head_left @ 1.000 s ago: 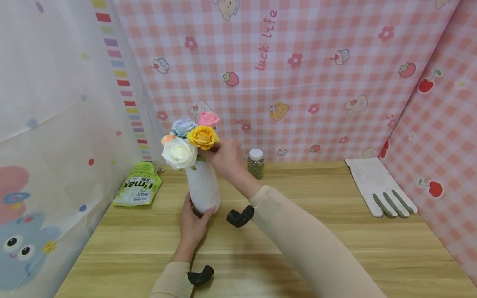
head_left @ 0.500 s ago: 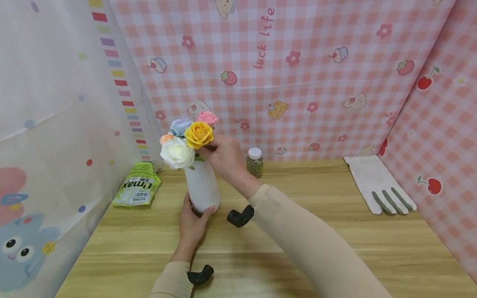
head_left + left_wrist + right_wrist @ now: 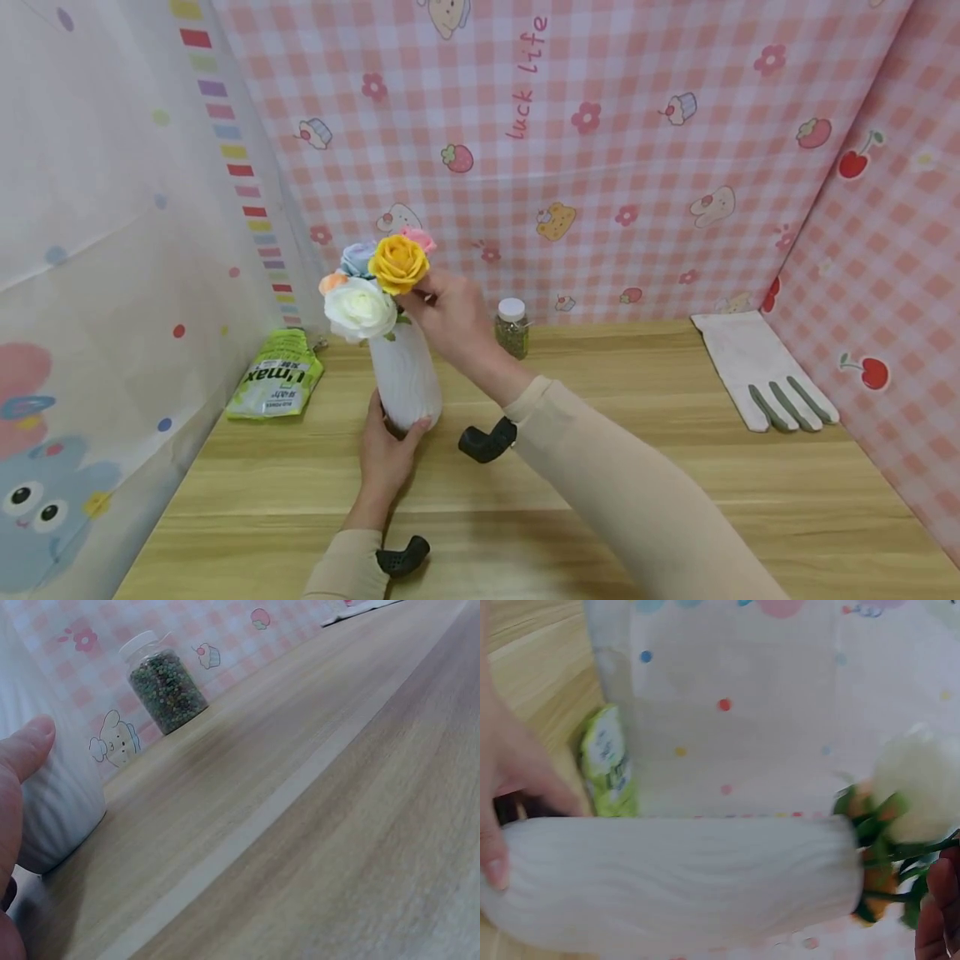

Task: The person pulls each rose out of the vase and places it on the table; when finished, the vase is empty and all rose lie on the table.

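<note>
A white ridged vase point(image 3: 407, 379) stands on the wooden table, holding several artificial roses. My left hand point(image 3: 386, 458) grips its lower part, thumb across the front; the left wrist view shows that thumb on the vase wall point(image 3: 64, 802). Just under the yellow rose point(image 3: 399, 264), my right hand point(image 3: 457, 317) pinches its stem. In the right wrist view its fingertips point(image 3: 939, 889) are at a green stem point(image 3: 911, 851) beyond the vase mouth. Around the yellow bloom sit a white rose point(image 3: 360, 308), a pale blue rose point(image 3: 357, 258), a peach rose point(image 3: 332, 284) and a partly hidden pink rose point(image 3: 420, 239).
A white-lidded jar point(image 3: 512, 333) of small green beads stands at the back, right of the vase. Left of it lies a green and white packet point(image 3: 276, 379). A white and grey glove point(image 3: 761, 371) lies at the far right. Patterned cloths point(image 3: 622, 167) enclose the table.
The yellow rose has risen a little and shifted slightly left with my right hand at its stem, covering more of the pink rose. My left hand has kept its grip on the vase.
</note>
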A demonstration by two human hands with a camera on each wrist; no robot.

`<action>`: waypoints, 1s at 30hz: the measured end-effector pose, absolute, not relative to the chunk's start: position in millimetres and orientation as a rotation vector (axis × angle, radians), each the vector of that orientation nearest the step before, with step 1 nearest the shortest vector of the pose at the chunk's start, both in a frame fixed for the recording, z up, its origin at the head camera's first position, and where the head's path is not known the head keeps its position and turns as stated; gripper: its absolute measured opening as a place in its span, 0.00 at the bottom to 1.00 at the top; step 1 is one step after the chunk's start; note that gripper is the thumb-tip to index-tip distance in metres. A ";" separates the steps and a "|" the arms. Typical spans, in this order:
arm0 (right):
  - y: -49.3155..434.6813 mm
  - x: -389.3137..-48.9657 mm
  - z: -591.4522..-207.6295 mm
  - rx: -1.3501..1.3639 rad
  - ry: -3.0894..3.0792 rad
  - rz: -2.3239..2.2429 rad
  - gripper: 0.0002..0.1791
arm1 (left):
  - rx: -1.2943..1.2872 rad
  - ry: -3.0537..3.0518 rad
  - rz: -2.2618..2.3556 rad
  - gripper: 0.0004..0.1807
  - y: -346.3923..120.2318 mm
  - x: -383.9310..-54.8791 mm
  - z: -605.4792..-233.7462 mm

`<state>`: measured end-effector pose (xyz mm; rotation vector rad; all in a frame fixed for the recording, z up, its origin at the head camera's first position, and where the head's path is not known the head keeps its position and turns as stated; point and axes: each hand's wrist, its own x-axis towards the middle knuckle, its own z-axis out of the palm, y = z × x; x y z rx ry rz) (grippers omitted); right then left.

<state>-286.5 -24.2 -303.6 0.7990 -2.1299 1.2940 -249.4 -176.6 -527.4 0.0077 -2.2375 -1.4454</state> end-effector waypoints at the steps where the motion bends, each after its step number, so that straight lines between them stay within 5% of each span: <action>1: -23.4 -283.5 -300.0 0.800 -2.105 1.303 0.06 | 0.011 -2.239 -1.446 0.48 -176.9 -249.3 -527.3; 20: 50.9 -265.0 -280.0 0.858 -1.477 1.853 0.07 | 0.021 -2.241 -1.451 0.49 -178.3 -249.1 -526.9; 30: 116.5 -260.2 -303.6 0.538 -1.287 2.039 0.11 | 0.047 -2.259 -1.459 0.49 -178.4 -248.1 -526.8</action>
